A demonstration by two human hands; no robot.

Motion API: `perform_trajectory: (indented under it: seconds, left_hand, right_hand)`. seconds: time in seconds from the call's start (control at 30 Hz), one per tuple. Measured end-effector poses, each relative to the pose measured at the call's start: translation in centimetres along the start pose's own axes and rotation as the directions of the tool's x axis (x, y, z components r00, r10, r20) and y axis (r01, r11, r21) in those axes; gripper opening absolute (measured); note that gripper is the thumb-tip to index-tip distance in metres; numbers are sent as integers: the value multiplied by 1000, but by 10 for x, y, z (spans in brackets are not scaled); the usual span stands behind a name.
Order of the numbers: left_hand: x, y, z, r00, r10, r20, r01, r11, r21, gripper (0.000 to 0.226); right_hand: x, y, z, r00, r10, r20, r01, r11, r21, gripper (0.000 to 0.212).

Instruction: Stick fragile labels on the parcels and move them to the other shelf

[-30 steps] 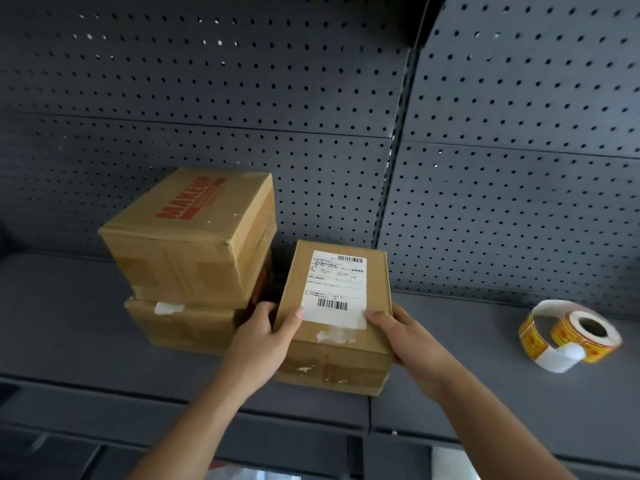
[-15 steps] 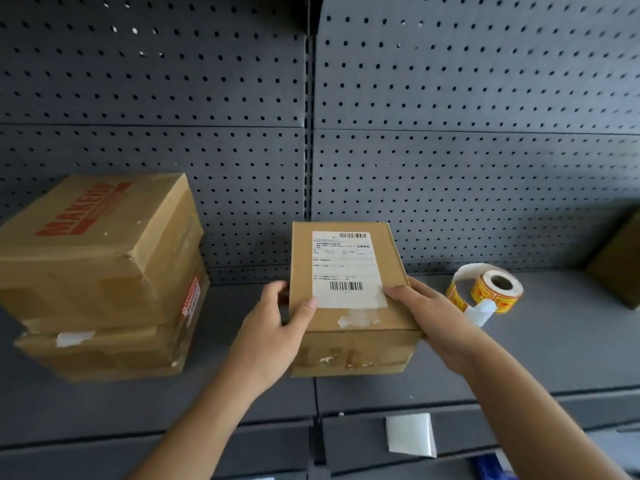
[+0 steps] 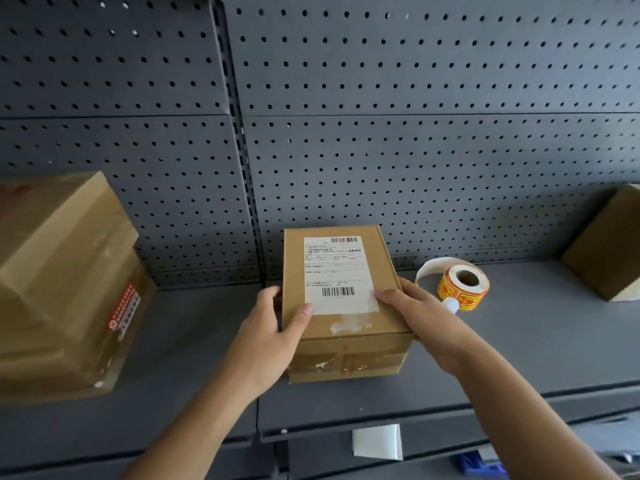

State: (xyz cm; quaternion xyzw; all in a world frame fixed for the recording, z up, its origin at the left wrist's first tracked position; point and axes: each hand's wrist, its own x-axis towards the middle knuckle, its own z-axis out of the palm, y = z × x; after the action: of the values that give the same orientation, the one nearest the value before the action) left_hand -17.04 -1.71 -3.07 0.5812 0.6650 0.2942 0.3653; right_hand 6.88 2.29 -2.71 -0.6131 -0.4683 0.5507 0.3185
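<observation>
A small brown parcel (image 3: pixel 346 341) with a white shipping label on top is in the middle of the view, over the grey shelf (image 3: pixel 519 358). My left hand (image 3: pixel 270 337) grips its left side with the thumb on top. My right hand (image 3: pixel 422 317) holds its right side, fingers on the top face. A yellow and red roll of fragile labels (image 3: pixel 462 287) lies on the shelf just right of the parcel, behind my right hand.
Two stacked larger cardboard boxes (image 3: pixel 59 289) stand at the left of the shelf. Another brown box (image 3: pixel 609 244) sits at the far right edge. A perforated grey back panel (image 3: pixel 415 150) rises behind. A white tag (image 3: pixel 377 441) hangs under the shelf's front edge.
Both hands have carried the small parcel to the right, away from the stacked boxes and up beside the label roll. The view has swung right too, bringing a box into sight at far right.
</observation>
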Motion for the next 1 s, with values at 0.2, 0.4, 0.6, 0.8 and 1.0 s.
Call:
perform_trajectory:
  seconds: [0.2, 0.4, 0.6, 0.8, 1.0]
  left_hand:
    - [4, 3, 23, 999, -49, -13, 49, 998, 33, 72]
    - [3, 4, 31, 993, -82, -86, 84, 996, 16, 73]
    - [-3, 13, 32, 959, 59, -276, -29, 993, 111, 79]
    - [5, 46, 41, 928, 242, -282, -197, 964, 180, 56]
    - [26, 68, 60, 905, 408, -121, -358, 884, 302, 43]
  right_hand:
    - [17, 12, -17, 997, 29, 67, -27, 999, -40, 41]
    - [23, 15, -29, 989, 2, 147, 4, 999, -43, 38]
    - [34, 11, -64, 980, -151, -131, 135, 983, -121, 35]
    - [61, 31, -87, 922, -349, -169, 171, 757, -631, 36]
    - [75, 55, -76, 927, -374, -27, 139, 410, -902, 30]
